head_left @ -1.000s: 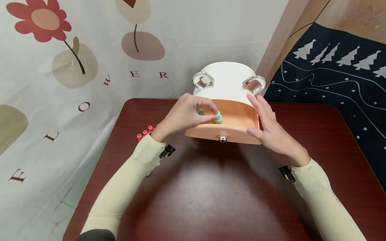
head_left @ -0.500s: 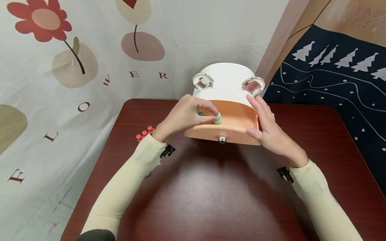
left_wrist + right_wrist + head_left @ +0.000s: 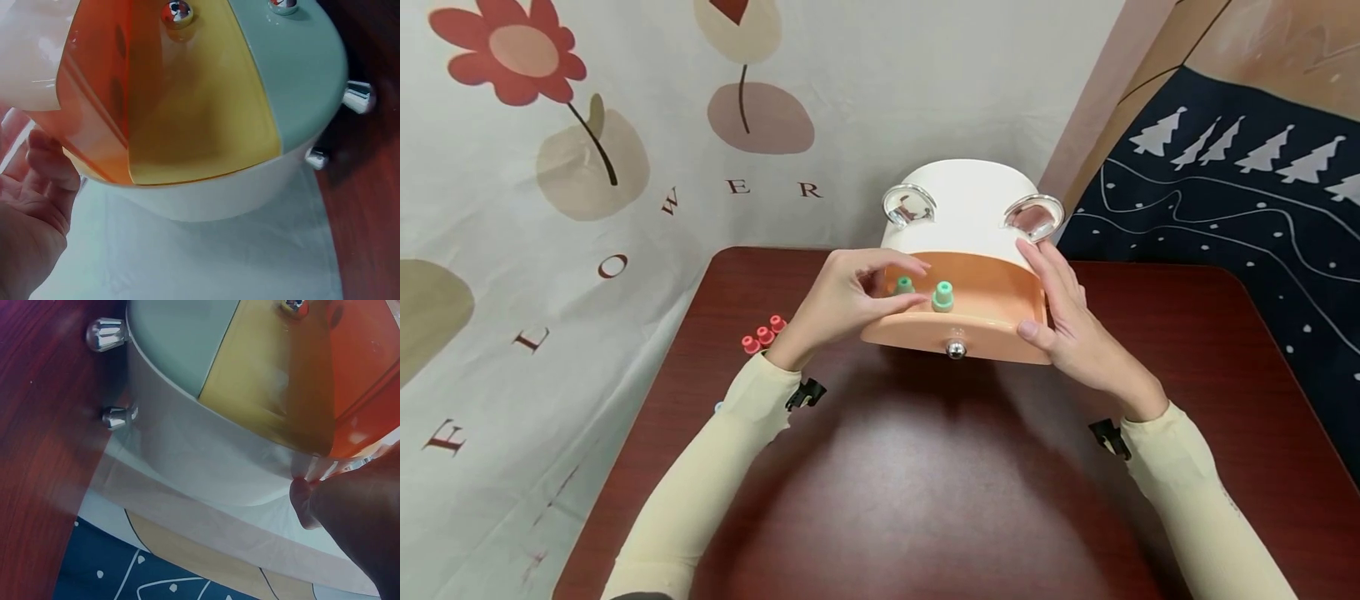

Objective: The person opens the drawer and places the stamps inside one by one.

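Note:
A white rounded cabinet (image 3: 970, 196) with silver ear-like rings stands at the back, its orange top drawer (image 3: 1000, 287) pulled out. Inside the drawer, a mint-green stepped peg (image 3: 943, 298) with a hollow top stands upright near the front. Just left of it, a darker green peg (image 3: 904, 286) is partly behind my left fingers. My left hand (image 3: 857, 287) is over the drawer's left end, thumb and fingers parted, nothing between them. At the right end my right hand (image 3: 1071, 329) rests its thumb on the drawer front and its fingers along the cabinet's side.
Several red pegs (image 3: 764, 335) stand on the dark red table (image 3: 925, 483), left of my left wrist. A light blue bit (image 3: 719, 407) shows beside the left sleeve. Yellow (image 3: 200, 106) and green (image 3: 300, 75) drawer fronts with silver knobs sit below the orange drawer.
My left hand has let go of the mint-green peg and drawn back slightly to the left; the peg stands free in the drawer. The right hand has kept its place.

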Demonstrator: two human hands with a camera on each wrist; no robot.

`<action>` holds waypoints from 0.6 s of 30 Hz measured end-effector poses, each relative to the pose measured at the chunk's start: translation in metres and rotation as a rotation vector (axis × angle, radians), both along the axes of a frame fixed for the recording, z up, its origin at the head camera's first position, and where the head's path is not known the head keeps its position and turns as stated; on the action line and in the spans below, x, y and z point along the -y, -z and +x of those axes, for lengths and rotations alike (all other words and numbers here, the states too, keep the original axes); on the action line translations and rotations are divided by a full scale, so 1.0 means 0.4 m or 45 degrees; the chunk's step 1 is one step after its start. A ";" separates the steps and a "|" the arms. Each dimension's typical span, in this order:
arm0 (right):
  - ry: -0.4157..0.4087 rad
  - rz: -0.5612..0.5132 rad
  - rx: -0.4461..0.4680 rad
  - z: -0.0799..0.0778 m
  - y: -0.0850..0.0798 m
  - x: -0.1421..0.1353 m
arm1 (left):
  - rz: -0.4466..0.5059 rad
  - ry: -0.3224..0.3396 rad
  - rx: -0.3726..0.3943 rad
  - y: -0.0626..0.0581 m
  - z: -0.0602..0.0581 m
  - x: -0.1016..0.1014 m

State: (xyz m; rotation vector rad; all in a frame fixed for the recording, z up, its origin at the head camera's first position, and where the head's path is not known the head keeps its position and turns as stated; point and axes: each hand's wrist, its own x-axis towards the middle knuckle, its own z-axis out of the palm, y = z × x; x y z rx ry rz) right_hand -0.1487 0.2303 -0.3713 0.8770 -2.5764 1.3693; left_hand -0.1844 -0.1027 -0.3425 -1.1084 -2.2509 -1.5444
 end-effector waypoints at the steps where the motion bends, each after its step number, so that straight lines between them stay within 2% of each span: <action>1: 0.000 -0.004 0.001 0.000 0.001 0.001 | 0.025 0.004 0.000 0.004 0.002 0.005; 4: 0.002 -0.012 0.011 0.000 0.003 0.004 | 0.092 -0.005 0.024 0.019 0.009 0.024; 8: 0.002 -0.014 0.015 0.000 0.006 0.008 | 0.142 -0.058 0.035 0.039 0.023 0.052; 18: 0.012 -0.035 -0.005 0.001 0.008 0.007 | 0.159 -0.174 0.089 0.072 0.079 0.116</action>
